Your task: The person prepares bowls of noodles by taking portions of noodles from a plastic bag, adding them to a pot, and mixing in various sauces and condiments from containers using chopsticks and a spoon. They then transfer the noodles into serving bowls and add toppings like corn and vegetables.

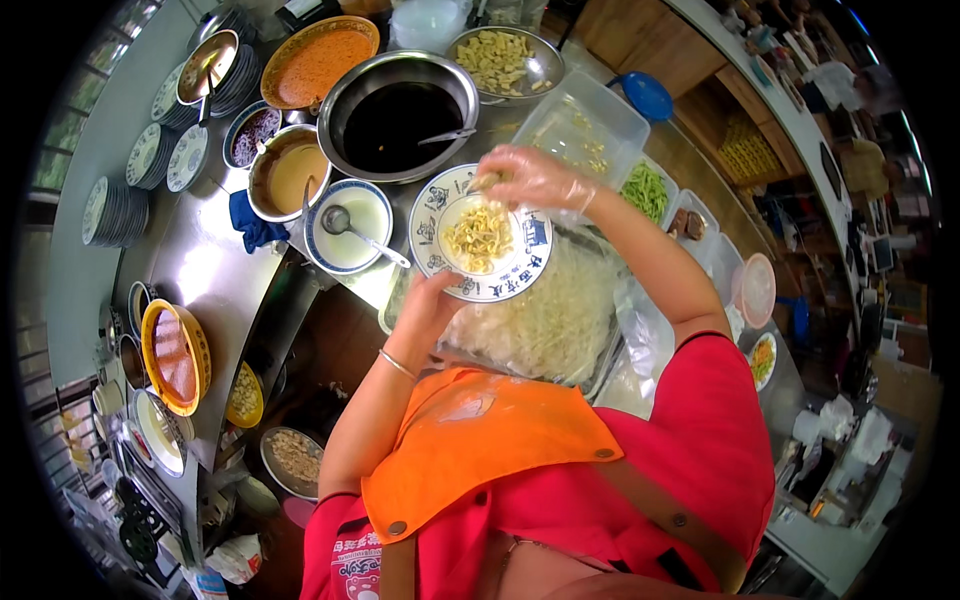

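Note:
A white plate with blue figures and writing on its rim [531,271] holds a small heap of bean sprouts [480,234]. My left hand [439,294] grips the plate at its near left rim. Above the far right of the plate is my right hand [517,180], in a clear plastic glove, its fingers closed on a piece of pale food [486,181]. Under and beyond the plate's near right side lies a tray of pale, translucent noodles [555,322]. A clear plastic tub [626,124] with a few sprouts stands just right of my right hand.
Left of the plate is a bowl of whitish liquid [367,210] with a ladle. Behind stand a steel basin of dark liquid [405,124], a pot of tan sauce [289,176] and a bowl of pale chunks [495,60]. Shredded green vegetable [645,191] is at right; stacked plates [120,214] stand far left.

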`<state>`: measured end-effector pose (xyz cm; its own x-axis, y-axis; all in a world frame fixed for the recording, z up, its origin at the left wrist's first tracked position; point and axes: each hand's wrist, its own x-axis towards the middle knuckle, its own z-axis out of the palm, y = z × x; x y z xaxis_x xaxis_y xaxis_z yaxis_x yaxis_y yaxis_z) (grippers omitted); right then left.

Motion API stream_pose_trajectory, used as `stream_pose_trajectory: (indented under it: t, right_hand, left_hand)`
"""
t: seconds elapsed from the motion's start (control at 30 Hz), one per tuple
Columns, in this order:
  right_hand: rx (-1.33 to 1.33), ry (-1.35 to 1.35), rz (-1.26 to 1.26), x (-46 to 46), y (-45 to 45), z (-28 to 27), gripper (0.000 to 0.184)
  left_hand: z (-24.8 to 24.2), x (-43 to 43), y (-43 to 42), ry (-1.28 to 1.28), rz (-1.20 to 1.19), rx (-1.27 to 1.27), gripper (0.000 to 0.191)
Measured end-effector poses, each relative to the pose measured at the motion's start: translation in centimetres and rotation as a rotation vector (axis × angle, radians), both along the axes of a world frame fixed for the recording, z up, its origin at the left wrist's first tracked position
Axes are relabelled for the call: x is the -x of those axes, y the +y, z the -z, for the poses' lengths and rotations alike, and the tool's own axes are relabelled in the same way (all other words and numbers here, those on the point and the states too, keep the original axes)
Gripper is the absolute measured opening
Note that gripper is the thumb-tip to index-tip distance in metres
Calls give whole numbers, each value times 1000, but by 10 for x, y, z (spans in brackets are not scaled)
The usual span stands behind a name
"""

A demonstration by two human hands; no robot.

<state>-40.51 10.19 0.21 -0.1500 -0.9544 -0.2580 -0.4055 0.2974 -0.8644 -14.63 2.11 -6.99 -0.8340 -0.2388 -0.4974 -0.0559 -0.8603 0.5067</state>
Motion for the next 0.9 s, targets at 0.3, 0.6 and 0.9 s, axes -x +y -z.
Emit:
stream_pose_trajectory:
  t: [0.3,0.6,0.9]
  right_hand:
    - [111,89,629,-116,111,-51,39]
    - [-526,775,379,-305,206,118,43]
    - [-570,688,262,-263,197,109,12]
  left_hand:
    - [6,-61,-14,69,115,-52,56]
    - [3,-190,-63,27,46,-18,67]
    - [6,-256,-81,-76,171,124,66]
